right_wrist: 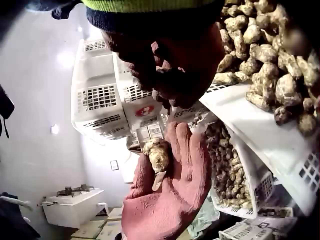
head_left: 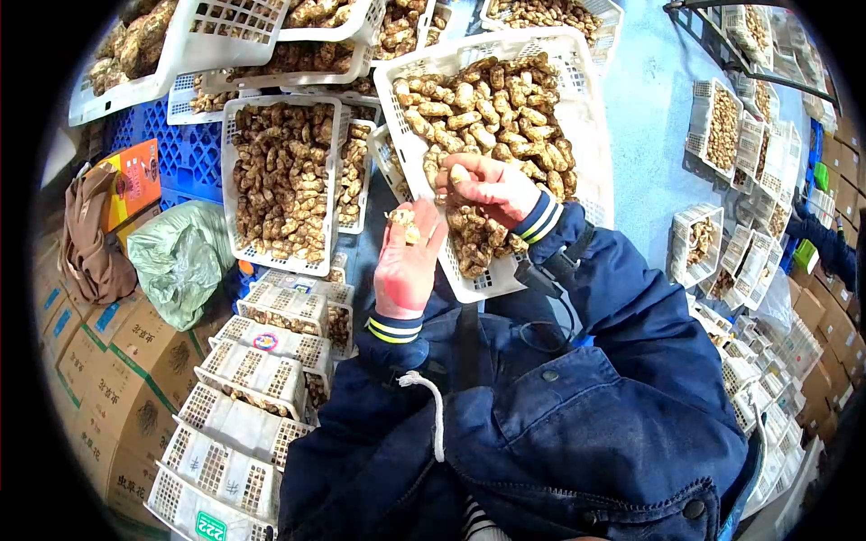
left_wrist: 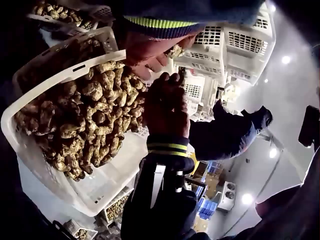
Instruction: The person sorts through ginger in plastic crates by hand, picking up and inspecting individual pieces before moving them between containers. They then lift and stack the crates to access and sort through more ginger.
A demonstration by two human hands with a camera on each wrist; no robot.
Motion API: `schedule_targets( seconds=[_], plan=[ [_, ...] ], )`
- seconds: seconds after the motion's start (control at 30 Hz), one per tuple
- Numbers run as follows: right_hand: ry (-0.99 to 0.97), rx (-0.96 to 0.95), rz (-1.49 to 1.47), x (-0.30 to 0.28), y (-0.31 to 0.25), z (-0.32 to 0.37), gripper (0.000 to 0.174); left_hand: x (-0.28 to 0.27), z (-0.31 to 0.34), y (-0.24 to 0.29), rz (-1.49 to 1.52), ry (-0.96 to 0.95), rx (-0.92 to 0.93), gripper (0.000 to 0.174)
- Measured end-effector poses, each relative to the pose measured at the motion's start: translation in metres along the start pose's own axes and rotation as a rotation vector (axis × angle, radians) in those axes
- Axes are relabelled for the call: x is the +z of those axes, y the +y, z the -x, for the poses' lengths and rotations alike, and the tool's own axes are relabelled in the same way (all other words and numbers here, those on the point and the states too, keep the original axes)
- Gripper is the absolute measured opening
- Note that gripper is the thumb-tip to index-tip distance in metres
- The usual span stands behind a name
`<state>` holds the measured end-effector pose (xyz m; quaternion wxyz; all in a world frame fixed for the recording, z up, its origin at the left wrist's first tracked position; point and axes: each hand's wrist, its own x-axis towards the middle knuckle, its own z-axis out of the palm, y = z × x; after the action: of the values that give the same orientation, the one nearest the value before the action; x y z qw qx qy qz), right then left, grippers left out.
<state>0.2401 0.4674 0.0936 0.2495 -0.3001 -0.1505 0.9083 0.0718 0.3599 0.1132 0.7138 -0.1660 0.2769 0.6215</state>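
My left hand [head_left: 401,270] is palm up beside the crate, gripping a knobbly cream-and-brown mushroom [head_left: 406,225] between thumb and fingers. Seen from the right wrist, that mushroom [right_wrist: 156,154] stands upright against the fingers, above a small flat pale sliver [right_wrist: 159,181] on the palm. My right hand [head_left: 496,191] hovers over the crate's near part with its fingers curled. It pinches a small pale piece [head_left: 460,173], mostly hidden by the fingers. Below the hands, a large white crate [head_left: 591,162] holds many similar mushrooms [head_left: 487,108], bunched toward its left.
Another mushroom-filled crate [head_left: 329,180] stands left, near a pale green plastic bag [head_left: 185,257]. Stacked white crates [head_left: 239,397] line the lower left, next to cardboard boxes [head_left: 117,397]. More crates [head_left: 699,243] stand on the blue floor [head_left: 640,135] at right.
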Motion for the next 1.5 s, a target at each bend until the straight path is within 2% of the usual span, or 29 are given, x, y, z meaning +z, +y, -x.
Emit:
schedule_targets(
  seconds=[0.07, 0.13, 0.2, 0.27, 0.4, 0.47, 0.57, 0.67, 0.9, 0.93, 1.03, 1.07, 1.13, 1.17, 1.23, 1.27, 1.3, 1.33, 1.4, 1.43, 1.5],
  plan=[
    [0.014, -0.072, 0.092, -0.001, -0.003, 0.003, 0.05, 0.0, 0.003, -0.002, -0.017, 0.013, -0.003, 0.035],
    [0.107, -0.09, 0.154, 0.003, -0.006, 0.01, 0.045, 0.0, 0.004, -0.003, -0.108, 0.038, -0.007, 0.034],
    [0.104, -0.11, 0.276, -0.006, -0.006, 0.013, 0.041, -0.003, 0.005, -0.002, -0.02, 0.058, -0.045, 0.034],
    [0.129, -0.091, 0.273, -0.008, -0.007, 0.019, 0.038, -0.003, 0.007, -0.003, -0.111, 0.06, -0.034, 0.034],
    [0.161, -0.06, 0.118, -0.025, -0.005, 0.021, 0.036, -0.009, 0.009, -0.001, -0.044, 0.073, -0.072, 0.034],
    [0.196, -0.063, 0.146, -0.022, -0.008, 0.021, 0.043, -0.013, 0.009, -0.001, -0.06, 0.08, -0.071, 0.035],
    [0.183, -0.083, 0.106, -0.026, -0.004, 0.019, 0.044, -0.014, 0.011, 0.0, -0.048, 0.037, -0.086, 0.034],
    [0.205, -0.152, 0.134, -0.034, 0.001, 0.017, 0.042, -0.017, 0.012, -0.001, -0.041, 0.016, -0.09, 0.035],
    [0.24, -0.129, 0.153, -0.02, -0.005, 0.02, 0.032, -0.011, 0.011, -0.002, -0.027, 0.003, -0.135, 0.038],
    [0.221, -0.075, 0.169, -0.023, 0.001, 0.019, 0.036, -0.006, 0.011, -0.004, -0.026, 0.0, -0.136, 0.038],
    [0.107, -0.098, 0.967, 0.019, 0.002, 0.026, 0.045, -0.002, 0.007, -0.012, 0.035, 0.037, -0.141, 0.04],
    [-0.01, -0.006, 0.876, 0.037, 0.004, 0.031, 0.047, 0.005, 0.006, -0.013, -0.039, 0.03, -0.15, 0.034],
    [0.089, -0.103, 0.933, 0.037, 0.0, 0.028, 0.045, 0.005, 0.003, -0.014, 0.022, 0.001, -0.17, 0.036],
    [0.291, -0.145, 0.982, 0.021, -0.009, 0.017, 0.038, 0.006, 0.006, -0.011, 0.068, 0.088, -0.204, 0.036],
    [0.703, -0.297, 1.464, -0.029, -0.033, -0.017, 0.033, 0.002, 0.012, -0.007, 0.035, 0.076, -0.205, 0.038],
    [0.782, -0.307, 1.489, -0.062, -0.04, -0.038, 0.036, 0.001, 0.014, -0.006, 0.013, 0.061, -0.203, 0.039],
    [0.897, -0.206, 1.638, -0.083, -0.045, -0.056, 0.039, 0.007, 0.016, -0.005, 0.002, 0.086, -0.196, 0.037],
    [1.006, -0.162, 1.722, -0.105, -0.04, -0.074, 0.043, 0.012, 0.015, -0.005, -0.03, 0.176, -0.191, 0.033],
    [0.996, 0.102, 1.786, -0.122, -0.039, -0.1, 0.045, 0.017, 0.017, -0.002, -0.071, 0.234, -0.192, 0.031],
    [0.998, 0.1, 1.783, -0.126, -0.039, -0.101, 0.045, 0.012, 0.016, 0.0, -0.071, 0.236, -0.204, 0.031],
    [0.845, -0.146, 1.481, -0.136, -0.04, -0.085, 0.05, 0.014, 0.019, 0.001, -0.065, 0.256, -0.203, 0.031]
  ],
)
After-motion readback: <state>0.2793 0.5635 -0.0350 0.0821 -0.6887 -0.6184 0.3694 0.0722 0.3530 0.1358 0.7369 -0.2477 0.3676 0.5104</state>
